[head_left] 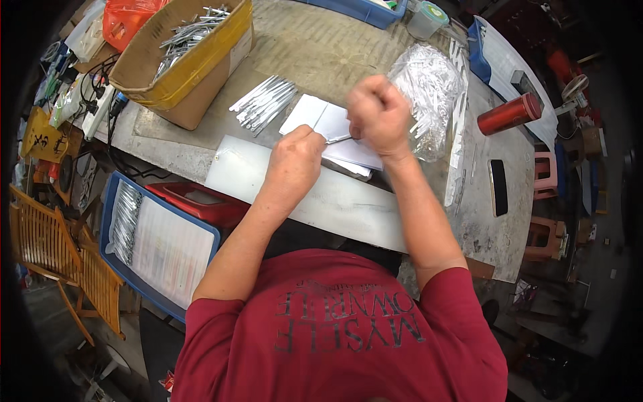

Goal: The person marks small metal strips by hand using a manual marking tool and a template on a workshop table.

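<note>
My left hand [295, 157] is closed, its fingertips pinching one end of a slim metal strip [337, 140]. The strip reaches across toward my right hand [380, 115], which is curled like a fist and blurred by motion; what its fingers hold is hidden. Beneath both hands lies a stack of white paper or card [333, 125]. A row of similar silvery strips [263, 104] lies on the table, beyond my left hand. To the right of my right hand sits a clear plastic bag [429, 84] filled with pale, shiny pieces.
A cardboard box [191, 90] holding metal strips stands at the left. A white board [301, 194] lies along the table's near edge. On the right are a red tumbler [509, 114] and a phone [497, 187]. A blue tray [216, 244] sits lower, at my left.
</note>
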Demonstrator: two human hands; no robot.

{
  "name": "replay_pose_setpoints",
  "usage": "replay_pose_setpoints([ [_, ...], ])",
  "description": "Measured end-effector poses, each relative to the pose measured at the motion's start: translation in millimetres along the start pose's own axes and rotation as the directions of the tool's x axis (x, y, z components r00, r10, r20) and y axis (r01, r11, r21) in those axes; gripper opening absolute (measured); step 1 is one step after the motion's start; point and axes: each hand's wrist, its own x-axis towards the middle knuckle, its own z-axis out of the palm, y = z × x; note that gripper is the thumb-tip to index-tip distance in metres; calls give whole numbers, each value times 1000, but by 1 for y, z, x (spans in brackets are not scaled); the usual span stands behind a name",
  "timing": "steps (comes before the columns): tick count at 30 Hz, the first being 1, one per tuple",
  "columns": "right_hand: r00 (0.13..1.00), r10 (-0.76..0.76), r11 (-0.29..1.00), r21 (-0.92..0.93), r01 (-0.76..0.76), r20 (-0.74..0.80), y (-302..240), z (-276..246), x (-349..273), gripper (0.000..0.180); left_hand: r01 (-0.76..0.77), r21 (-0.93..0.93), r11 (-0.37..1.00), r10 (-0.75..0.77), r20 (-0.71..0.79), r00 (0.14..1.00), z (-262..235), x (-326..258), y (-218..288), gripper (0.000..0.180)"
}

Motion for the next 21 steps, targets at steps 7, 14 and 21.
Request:
replay_pose_setpoints([
  [7, 990, 117, 981, 145, -128, 77, -2, -6, -3, 19, -3, -45, 999, 3, -8, 1000, -3, -2, -1, 5],
  [14, 983, -25, 937, 347, -41, 182, -50, 1, 9, 16, 13, -34, 999, -13, -25, 1000, 0, -1, -2, 5],
  [21, 975, -146, 967, 233, 105, 167, -34, 15, -5, 10, 54, -44, 998, -54, -6, 999, -3, 0, 1, 7],
])
